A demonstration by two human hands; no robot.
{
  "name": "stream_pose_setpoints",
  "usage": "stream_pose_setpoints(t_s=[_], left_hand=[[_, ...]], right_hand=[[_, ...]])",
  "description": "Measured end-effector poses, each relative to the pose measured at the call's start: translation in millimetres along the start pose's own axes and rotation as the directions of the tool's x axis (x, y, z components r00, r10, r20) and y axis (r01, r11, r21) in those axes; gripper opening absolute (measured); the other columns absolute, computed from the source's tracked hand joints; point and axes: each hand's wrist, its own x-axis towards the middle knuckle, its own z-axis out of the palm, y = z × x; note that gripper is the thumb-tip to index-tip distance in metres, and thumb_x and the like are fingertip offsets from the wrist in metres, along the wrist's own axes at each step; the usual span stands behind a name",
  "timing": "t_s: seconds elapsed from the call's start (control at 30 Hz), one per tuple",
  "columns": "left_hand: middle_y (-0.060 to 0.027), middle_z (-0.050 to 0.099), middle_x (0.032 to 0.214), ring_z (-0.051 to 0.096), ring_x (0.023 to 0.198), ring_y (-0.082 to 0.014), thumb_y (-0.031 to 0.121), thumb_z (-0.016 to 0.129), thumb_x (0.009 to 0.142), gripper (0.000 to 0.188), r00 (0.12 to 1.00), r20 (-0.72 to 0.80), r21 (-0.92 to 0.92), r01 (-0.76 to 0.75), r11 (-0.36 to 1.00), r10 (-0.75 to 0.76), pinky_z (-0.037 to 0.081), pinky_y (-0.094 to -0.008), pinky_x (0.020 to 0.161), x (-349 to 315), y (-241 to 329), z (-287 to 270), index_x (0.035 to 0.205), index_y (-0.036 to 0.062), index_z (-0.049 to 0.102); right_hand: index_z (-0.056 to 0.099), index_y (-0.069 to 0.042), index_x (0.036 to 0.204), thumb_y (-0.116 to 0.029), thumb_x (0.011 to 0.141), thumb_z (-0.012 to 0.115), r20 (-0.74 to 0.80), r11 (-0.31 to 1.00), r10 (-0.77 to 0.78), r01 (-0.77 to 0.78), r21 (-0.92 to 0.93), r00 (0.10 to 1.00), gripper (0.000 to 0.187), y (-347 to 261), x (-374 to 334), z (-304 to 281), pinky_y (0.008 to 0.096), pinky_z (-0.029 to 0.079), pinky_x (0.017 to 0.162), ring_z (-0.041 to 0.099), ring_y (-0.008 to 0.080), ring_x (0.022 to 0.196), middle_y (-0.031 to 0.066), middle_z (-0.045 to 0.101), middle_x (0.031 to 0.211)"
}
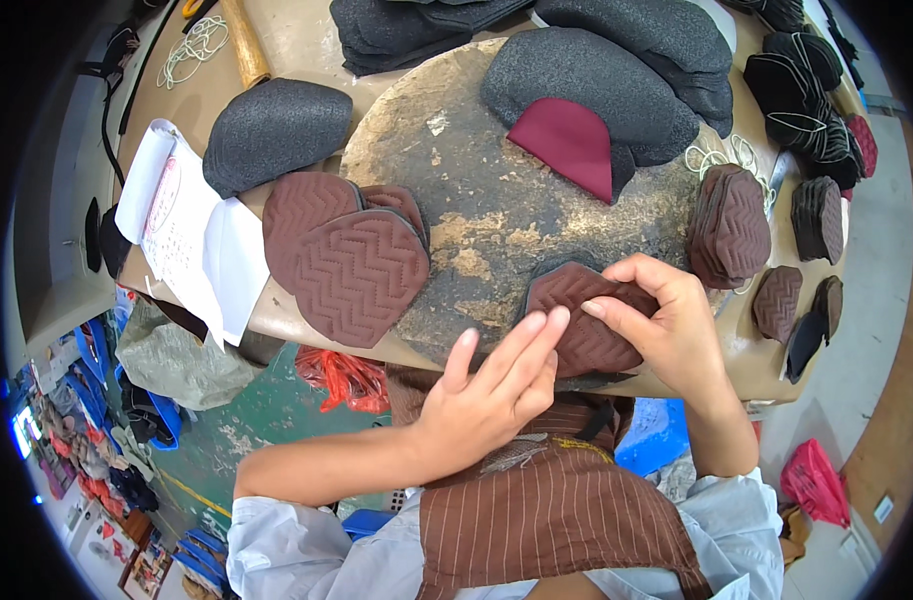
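A brown quilted fabric piece [601,345] with zigzag stitching and a dark layer under it lies at the near edge of a worn round board [456,190]. My right hand [671,325] pinches its upper part between thumb and index finger. From the left, my left hand [496,385] reaches over with fingers stretched out, the fingertips at the piece's left side. Left of them rest several more brown quilted pieces [361,275], overlapping. A maroon piece [566,140] lies farther up, against dark grey speckled pads [596,90].
Another dark grey pad [276,130] sits at left beside white paper sheets [226,250] and a wooden handle [243,45]. Brown stacks [728,228] and bundles of tied black pieces [796,100] line the right side. A red plastic bag [341,378] shows below the table edge.
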Motion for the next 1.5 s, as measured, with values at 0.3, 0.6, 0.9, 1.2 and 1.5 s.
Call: stream_pose_setpoints(t_s=[0.3,0.6,0.9,1.2,1.5], left_hand=[[-0.0166,0.046,0.14,0.049,0.108,-0.0296,0.047,0.077,0.06,0.053,0.981,0.19,-0.322,0.09,0.942,-0.029,0.031,-0.042,0.092,42,-7,-14,0.085,0.0097,0.048],[-0.0085,0.061,0.123,0.055,0.107,-0.0258,0.016,0.079,0.069,0.046,0.949,-0.061,-0.713,0.177,0.679,-0.311,0.039,-0.0367,0.089,55,-29,-12,0.11,0.0082,0.059],[-0.0036,0.061,0.1,0.058,0.093,-0.0106,0.0,0.073,0.078,0.041,0.82,0.147,-0.922,0.317,0.224,-0.553,0.046,-0.0244,0.084,47,-30,-32,0.115,0.0031,0.055],[-0.0188,0.051,0.129,0.047,0.122,-0.0335,0.003,0.067,0.08,0.038,0.796,-0.357,-0.073,0.499,0.864,-0.49,0.033,-0.0426,0.105,37,-81,-54,0.116,0.0031,0.058],[-0.0291,0.023,0.146,0.028,0.132,-0.0421,0.032,0.076,0.073,0.072,0.936,0.204,-0.302,0.338,0.891,-0.286,0.018,-0.057,0.104,-19,28,-10,0.137,0.0204,0.046]], right_hand=[[0.055,-0.001,0.079,-0.014,0.08,0.073,-0.177,0.943,0.184,-0.225,-0.245,0.967,0.022,1,-21,-8,0.0347,0.038,0.047,0.052,0.0243,0.051,0.0138,0.055,0.064],[0.058,-0.009,0.079,-0.009,0.068,0.082,-0.291,0.759,-0.638,0.515,-0.399,0.713,0.026,30,-35,2,0.0305,0.044,0.052,0.059,0.0231,0.065,0.0079,0.063,0.083],[0.062,-0.003,0.101,-0.007,0.073,0.079,-0.257,0.918,-0.397,0.38,-0.115,0.881,0.033,34,-48,-11,0.0245,0.048,0.055,0.06,0.0085,0.059,0.0074,0.066,0.079],[0.057,-0.001,0.122,-0.013,0.077,0.073,-0.361,0.933,-0.22,0.088,-0.349,0.906,0.05,64,8,-125,0.0336,0.041,0.094,0.054,0.0258,0.11,0.0143,0.056,0.117],[0.059,-0.001,0.104,-0.009,0.077,0.074,-0.548,0.772,-0.392,-0.06,-0.633,0.739,0.031,24,-8,-89,0.0315,0.046,0.076,0.059,0.0184,0.085,0.0091,0.061,0.093]])
